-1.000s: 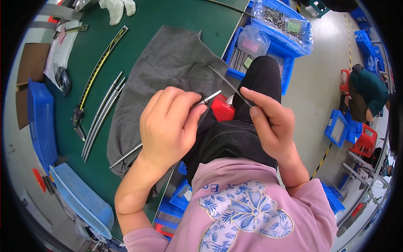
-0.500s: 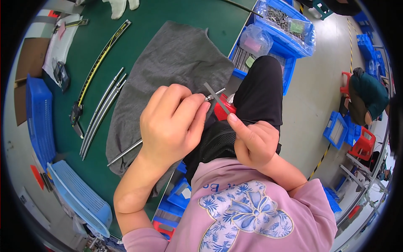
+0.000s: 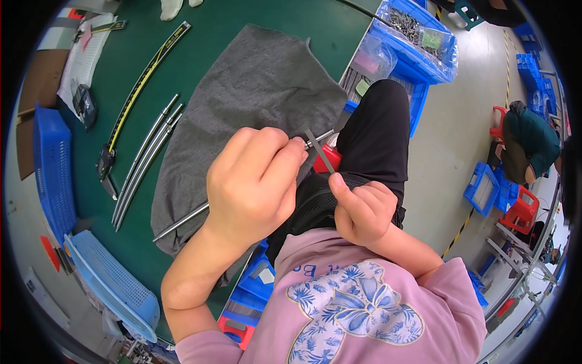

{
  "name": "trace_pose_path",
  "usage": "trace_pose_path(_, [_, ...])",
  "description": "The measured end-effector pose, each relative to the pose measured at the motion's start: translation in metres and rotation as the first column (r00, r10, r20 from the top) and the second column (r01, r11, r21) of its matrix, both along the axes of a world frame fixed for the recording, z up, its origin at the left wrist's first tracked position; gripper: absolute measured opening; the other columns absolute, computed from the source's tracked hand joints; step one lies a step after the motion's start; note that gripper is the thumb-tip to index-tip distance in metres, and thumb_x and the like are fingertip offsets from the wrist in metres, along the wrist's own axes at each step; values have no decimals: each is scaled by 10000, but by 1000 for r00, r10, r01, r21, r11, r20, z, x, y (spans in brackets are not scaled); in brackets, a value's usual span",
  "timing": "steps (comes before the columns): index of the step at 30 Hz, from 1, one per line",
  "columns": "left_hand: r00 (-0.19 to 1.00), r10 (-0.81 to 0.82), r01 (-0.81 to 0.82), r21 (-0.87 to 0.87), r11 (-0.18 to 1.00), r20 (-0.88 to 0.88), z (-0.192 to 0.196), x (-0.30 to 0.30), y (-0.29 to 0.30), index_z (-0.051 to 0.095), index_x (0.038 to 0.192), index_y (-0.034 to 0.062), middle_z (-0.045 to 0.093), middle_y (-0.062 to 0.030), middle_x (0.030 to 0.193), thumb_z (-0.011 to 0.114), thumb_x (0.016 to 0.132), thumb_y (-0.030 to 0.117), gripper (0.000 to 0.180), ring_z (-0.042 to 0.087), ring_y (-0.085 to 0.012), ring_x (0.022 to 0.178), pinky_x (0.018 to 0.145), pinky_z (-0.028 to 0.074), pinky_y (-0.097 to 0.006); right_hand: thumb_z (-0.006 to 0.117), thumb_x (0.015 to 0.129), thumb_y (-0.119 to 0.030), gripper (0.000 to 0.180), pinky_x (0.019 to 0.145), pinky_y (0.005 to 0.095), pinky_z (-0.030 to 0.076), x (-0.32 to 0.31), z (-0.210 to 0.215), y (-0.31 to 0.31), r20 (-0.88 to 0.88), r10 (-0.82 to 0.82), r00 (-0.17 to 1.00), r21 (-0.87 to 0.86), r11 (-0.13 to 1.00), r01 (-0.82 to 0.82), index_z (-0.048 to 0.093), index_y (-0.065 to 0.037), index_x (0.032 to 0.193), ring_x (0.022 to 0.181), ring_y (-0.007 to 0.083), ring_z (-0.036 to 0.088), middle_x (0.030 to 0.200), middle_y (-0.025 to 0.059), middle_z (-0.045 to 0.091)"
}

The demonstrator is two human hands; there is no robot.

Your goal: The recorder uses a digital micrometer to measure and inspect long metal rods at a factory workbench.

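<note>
Rod [image 3: 182,219] in left hand [image 3: 254,182] grip; thin strip [image 3: 320,151] pinched by right hand [image 3: 362,209].

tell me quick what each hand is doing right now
Left hand: closed around a long metal rod that lies over the grey cloth.
Right hand: closed, pinching a thin flat metal strip by the rod's tip.
</note>
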State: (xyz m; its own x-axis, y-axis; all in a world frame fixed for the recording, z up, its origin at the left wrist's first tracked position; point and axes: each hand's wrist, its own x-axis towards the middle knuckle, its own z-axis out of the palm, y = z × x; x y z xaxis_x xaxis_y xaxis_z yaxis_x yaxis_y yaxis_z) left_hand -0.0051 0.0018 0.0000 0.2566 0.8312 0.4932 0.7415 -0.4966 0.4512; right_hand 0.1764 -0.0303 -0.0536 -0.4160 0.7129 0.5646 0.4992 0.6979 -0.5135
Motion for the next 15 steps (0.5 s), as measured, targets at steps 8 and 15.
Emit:
trace_pose_path(8, [999,-29,30,-34,999,33,-2,-1,0,574,718,7,497,-57,693,627,575,-41,160,478,-214,584,489,399,-303,496,515,99,483,368,258,249,-13,15,15,-55,-16,998,-8,1000,16,616,37,979,341,133,318,459,1,331])
trace_pose_path(15, [998,-29,31,-34,999,63,-3,-1,4,554,697,8,489,-61,681,627,586,-46,144,472,-223,576,487,390,-315,540,518,22,486,366,248,279,-19,21,30,-3,-38,999,32,999,38,632,-14,994,347,113,346,445,-17,317])
